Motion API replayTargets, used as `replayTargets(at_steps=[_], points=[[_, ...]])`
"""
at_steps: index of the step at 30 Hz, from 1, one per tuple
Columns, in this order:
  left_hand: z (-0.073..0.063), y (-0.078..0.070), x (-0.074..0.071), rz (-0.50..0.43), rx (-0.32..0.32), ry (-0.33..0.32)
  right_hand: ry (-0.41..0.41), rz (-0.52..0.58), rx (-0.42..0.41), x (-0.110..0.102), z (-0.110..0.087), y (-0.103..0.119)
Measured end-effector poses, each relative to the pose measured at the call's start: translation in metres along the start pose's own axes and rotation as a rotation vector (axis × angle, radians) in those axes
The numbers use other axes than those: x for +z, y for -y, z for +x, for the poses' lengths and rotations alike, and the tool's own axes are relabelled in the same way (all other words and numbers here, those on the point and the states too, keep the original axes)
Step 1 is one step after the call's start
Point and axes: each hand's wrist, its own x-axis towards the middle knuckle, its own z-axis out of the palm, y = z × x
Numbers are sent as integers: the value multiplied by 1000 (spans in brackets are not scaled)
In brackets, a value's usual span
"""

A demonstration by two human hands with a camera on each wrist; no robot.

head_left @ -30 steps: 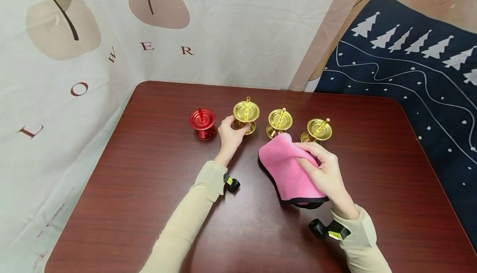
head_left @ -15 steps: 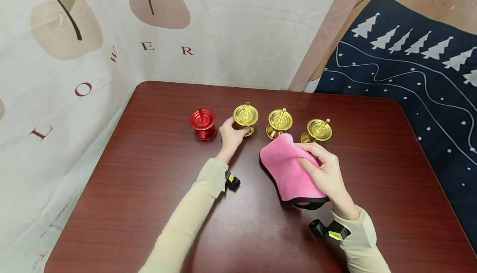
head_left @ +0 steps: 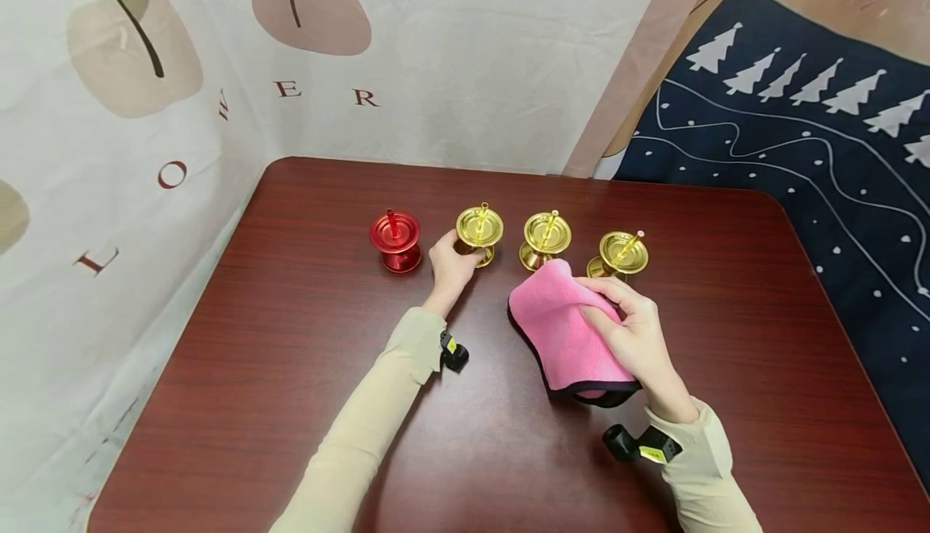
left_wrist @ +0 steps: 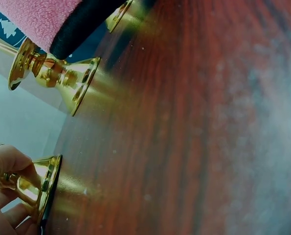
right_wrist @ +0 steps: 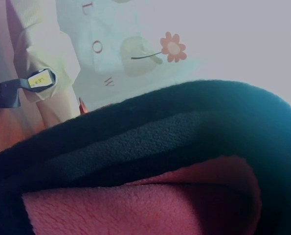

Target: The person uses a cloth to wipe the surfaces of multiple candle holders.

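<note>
My left hand [head_left: 450, 265] grips a gold candle holder [head_left: 479, 226] round its stem, below the dish. In the left wrist view the holder's flared base [left_wrist: 41, 188] stands at the tabletop. My right hand [head_left: 635, 331] pinches a folded pink towel [head_left: 563, 331] with black edging between thumb and fingers. This towel hangs just in front of two more gold candle holders, the nearer one [head_left: 546, 234] upright beside the held one and the other [head_left: 621, 254] at the far right. Much of the right wrist view is filled by the towel [right_wrist: 121, 210].
A red candle holder [head_left: 395, 238] stands left of my left hand. All the holders form a row near the back of the brown wooden table [head_left: 291, 315]. Behind the table hang a pale printed cloth [head_left: 472, 56] and a dark blue one with trees [head_left: 799, 137].
The gold candle holder in my left hand has come down slightly and a little nearer. My right hand and the towel have hardly moved.
</note>
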Motion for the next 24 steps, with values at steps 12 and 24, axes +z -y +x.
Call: replayTargets(at_steps=[12, 24], points=[[1, -2, -4, 86, -1, 40, 15, -1, 26, 1, 1, 14], [-27, -20, -29, 34, -92, 159, 1, 84, 69, 4, 2, -17]])
